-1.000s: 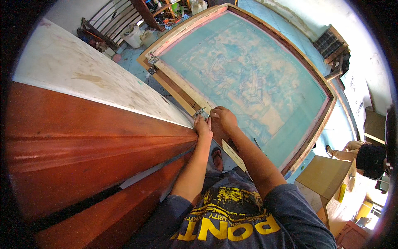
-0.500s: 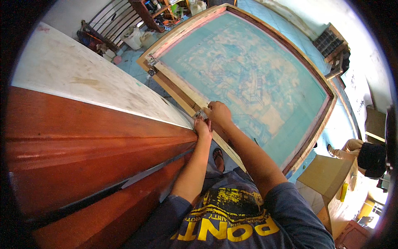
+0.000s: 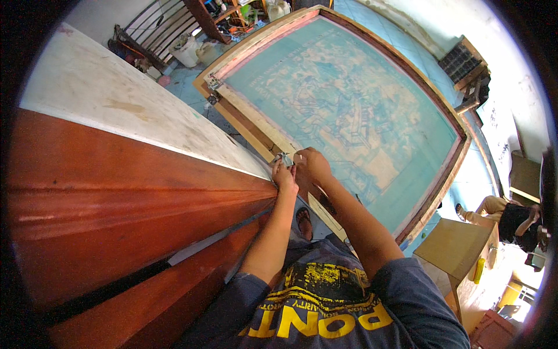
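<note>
A large wooden screen-printing frame (image 3: 256,114) with teal mesh (image 3: 401,192) lies ahead of me, a pale line picture showing in the mesh. At its near left rail, my left hand (image 3: 285,179) has its fingers closed on a small metal hinge clamp (image 3: 283,158). Just right of it, my right hand (image 3: 315,167) is closed, fingers curled at the rail beside the clamp. Whatever it may be gripping is hidden. Farther along the same rail sits another metal clamp (image 3: 213,83).
A reddish-brown wooden cabinet (image 3: 128,174) with a stained white top (image 3: 128,110) stands close on my left. Cluttered shelves (image 3: 224,17) and a white bucket (image 3: 185,51) are at the back. On the right are a cardboard-coloured box (image 3: 453,244) and a seated person (image 3: 514,221).
My right hand has shifted slightly down and right along the rail. My left hand stays at the clamp, its fingers a little changed. The person at right has moved an arm.
</note>
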`<move>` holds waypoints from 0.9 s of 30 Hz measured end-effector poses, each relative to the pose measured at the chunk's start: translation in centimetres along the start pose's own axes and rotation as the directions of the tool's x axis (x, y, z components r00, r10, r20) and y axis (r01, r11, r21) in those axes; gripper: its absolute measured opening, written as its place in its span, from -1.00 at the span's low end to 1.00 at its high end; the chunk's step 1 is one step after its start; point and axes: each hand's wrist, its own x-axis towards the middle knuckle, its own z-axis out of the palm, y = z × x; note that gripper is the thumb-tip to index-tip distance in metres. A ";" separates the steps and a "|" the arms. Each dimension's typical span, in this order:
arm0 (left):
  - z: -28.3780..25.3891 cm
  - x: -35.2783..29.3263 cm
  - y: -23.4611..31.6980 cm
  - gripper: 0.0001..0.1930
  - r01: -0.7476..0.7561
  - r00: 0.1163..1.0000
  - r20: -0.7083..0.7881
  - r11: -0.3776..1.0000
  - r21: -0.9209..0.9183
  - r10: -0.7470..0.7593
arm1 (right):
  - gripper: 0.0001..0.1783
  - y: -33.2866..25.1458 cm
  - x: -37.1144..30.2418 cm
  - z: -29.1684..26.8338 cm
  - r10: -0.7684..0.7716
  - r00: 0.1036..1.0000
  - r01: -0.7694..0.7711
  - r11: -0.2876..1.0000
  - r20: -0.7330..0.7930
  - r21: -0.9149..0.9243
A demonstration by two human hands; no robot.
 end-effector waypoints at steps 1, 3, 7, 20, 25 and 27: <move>-0.2 0.3 0.0 -0.77 0.006 1.000 0.007 1.000 -0.006 -0.006 | -0.63 0.0 -0.8 0.0 -0.056 0.998 0.056 0.998 0.015 -0.020; -0.4 0.5 -0.2 -0.76 -0.001 1.000 0.031 1.000 -0.007 0.001 | -0.76 0.0 -1.7 0.6 -0.119 0.986 0.113 0.992 -0.114 -0.058; -0.3 0.3 -0.2 -0.74 -0.036 0.994 0.106 0.999 0.001 0.036 | -0.79 0.5 -1.0 1.0 -0.095 0.991 0.087 0.992 -0.092 -0.090; -0.6 -0.2 0.1 -0.68 -0.011 0.990 0.138 0.999 -0.034 0.015 | -0.75 0.5 -1.5 0.8 -0.151 0.986 0.139 0.979 -0.068 -0.150; -0.6 0.1 -0.2 -0.72 -0.058 0.993 0.105 0.998 -0.023 0.060 | -0.69 -0.9 -1.5 -0.6 -0.012 0.996 0.032 0.971 0.085 -0.235; -0.7 0.3 -0.3 -0.73 -0.065 0.995 0.080 0.998 -0.006 0.066 | -0.66 -0.9 -1.3 0.4 -0.069 0.995 0.086 0.964 0.076 -0.251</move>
